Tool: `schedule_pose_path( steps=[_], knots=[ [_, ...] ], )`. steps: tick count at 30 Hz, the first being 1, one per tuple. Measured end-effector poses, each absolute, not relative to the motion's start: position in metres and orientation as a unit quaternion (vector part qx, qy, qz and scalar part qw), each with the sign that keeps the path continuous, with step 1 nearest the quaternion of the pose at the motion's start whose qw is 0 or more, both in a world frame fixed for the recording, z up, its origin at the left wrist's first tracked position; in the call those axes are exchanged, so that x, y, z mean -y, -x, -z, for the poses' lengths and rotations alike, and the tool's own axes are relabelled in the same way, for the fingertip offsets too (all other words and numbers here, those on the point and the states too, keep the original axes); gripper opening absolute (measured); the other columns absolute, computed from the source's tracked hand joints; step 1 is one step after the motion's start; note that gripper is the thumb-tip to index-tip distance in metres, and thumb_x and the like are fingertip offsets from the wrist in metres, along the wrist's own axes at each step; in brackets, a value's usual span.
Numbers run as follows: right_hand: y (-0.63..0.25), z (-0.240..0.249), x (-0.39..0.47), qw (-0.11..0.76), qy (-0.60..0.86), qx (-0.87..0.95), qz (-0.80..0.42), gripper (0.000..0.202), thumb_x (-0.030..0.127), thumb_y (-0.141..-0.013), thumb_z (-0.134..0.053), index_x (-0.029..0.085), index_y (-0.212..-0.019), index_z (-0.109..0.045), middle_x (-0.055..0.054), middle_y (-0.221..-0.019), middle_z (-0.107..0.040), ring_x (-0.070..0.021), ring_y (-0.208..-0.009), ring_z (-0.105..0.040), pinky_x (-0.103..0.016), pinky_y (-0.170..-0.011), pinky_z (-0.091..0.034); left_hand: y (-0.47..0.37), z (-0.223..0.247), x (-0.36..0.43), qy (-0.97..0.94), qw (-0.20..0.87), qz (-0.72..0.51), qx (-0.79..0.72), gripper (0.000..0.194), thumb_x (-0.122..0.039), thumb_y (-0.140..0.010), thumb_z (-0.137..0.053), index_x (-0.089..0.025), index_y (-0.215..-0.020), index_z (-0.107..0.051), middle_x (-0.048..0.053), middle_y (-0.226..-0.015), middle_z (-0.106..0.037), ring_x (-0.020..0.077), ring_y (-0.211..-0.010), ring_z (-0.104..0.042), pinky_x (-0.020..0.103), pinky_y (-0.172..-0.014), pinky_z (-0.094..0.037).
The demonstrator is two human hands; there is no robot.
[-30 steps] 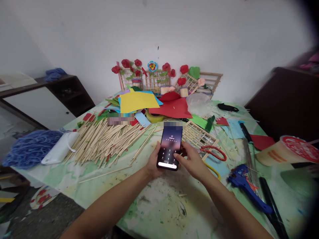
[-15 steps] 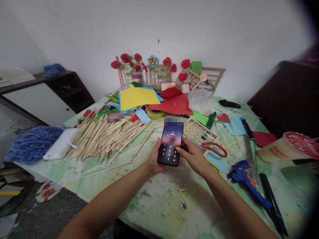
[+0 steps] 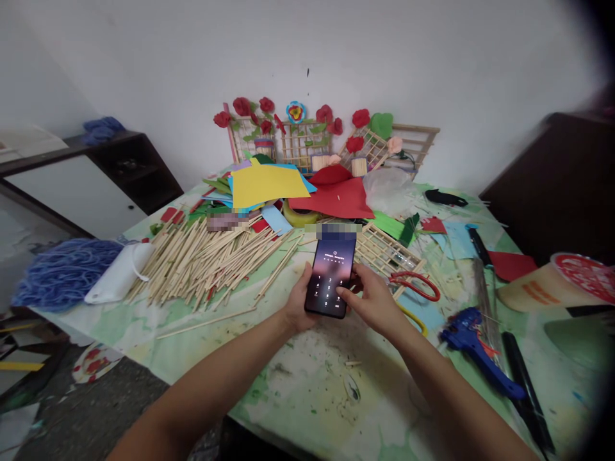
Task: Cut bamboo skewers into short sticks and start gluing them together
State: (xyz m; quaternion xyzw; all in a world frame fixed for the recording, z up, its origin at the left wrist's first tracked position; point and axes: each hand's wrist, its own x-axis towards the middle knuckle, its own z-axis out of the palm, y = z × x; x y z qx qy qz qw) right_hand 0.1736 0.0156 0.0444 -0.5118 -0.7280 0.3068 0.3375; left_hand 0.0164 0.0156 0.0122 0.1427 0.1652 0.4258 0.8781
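Note:
A smartphone is held upright-leaning above the table, its lit screen showing a number keypad. My left hand is wrapped round its left edge and lower back. At the right edge, my right hand grips the phone with its fingers partly hidden behind it, the thumb over the keys at the lower right. Just beyond my right hand lie red-handled scissors and a small lattice of sticks. Left of the phone spreads a heap of thin wooden sticks.
Yellow and red sheets lie behind the phone, before stick trellises with red flowers. At right are a blue glue gun, a black-handled knife and a drink cup. Blue yarn sits at the left edge.
My right thumb has shifted slightly down over the keypad, from the upper right keys to lower ones. A line of text on the screen has become longer. The phone stays in both hands.

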Motion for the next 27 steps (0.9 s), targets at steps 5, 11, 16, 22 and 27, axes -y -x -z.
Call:
schedule_pose_path(
  steps=[5,11,16,22,27],
  knots=[
    [-0.1726,-0.0454,-0.0150,0.338,0.514,0.726,-0.307,0.023,0.025,-0.073,-0.059,0.018,-0.094,-0.056,-0.006,-0.086,-0.059,-0.0186,-0.075,-0.055,-0.032,-0.065,-0.044,-0.0161,-0.0130,-0.0158,-0.144,0.876,-0.426,-0.173,0.072,-0.060,-0.088,-0.024,-0.002,-0.111,-0.059,0.019,-0.097,-0.069,0.0269,-0.085,-0.067,0.041,-0.084,-0.047],
    [-0.1729,-0.0462,-0.0148,0.333,0.517,0.733,-0.291,0.020,0.028,-0.074,-0.059,0.019,-0.092,-0.056,-0.005,-0.085,-0.059,-0.0184,-0.075,-0.054,-0.032,-0.066,-0.043,-0.0165,-0.0138,-0.0156,-0.137,0.872,-0.432,-0.182,0.069,-0.059,-0.088,-0.028,-0.003,-0.112,-0.059,0.019,-0.096,-0.069,0.0275,-0.087,-0.066,0.043,-0.086,-0.046],
    [-0.1725,-0.0450,-0.0153,0.337,0.514,0.735,-0.287,0.021,0.027,-0.074,-0.060,0.019,-0.092,-0.056,-0.005,-0.085,-0.059,-0.0187,-0.076,-0.054,-0.033,-0.069,-0.044,-0.0169,-0.0135,-0.0153,-0.141,0.870,-0.434,-0.187,0.069,-0.059,-0.088,-0.028,-0.003,-0.113,-0.059,0.019,-0.100,-0.068,0.0285,-0.089,-0.065,0.045,-0.087,-0.045],
    [-0.1713,-0.0460,-0.0151,0.335,0.517,0.733,-0.287,0.022,0.026,-0.073,-0.060,0.018,-0.093,-0.055,-0.005,-0.084,-0.058,-0.0183,-0.074,-0.054,-0.032,-0.066,-0.043,-0.0166,-0.0139,-0.0150,-0.140,0.867,-0.437,-0.194,0.068,-0.059,-0.088,-0.029,-0.003,-0.113,-0.059,0.019,-0.100,-0.068,0.0271,-0.088,-0.066,0.043,-0.087,-0.046],
    [-0.1710,-0.0476,-0.0145,0.331,0.518,0.736,-0.283,0.019,0.025,-0.073,-0.059,0.019,-0.090,-0.055,-0.005,-0.083,-0.058,-0.0184,-0.073,-0.054,-0.032,-0.066,-0.042,-0.0169,-0.0143,-0.0149,-0.143,0.866,-0.437,-0.195,0.067,-0.058,-0.089,-0.028,-0.004,-0.113,-0.059,0.018,-0.101,-0.068,0.0262,-0.087,-0.066,0.042,-0.085,-0.047]
  ],
)
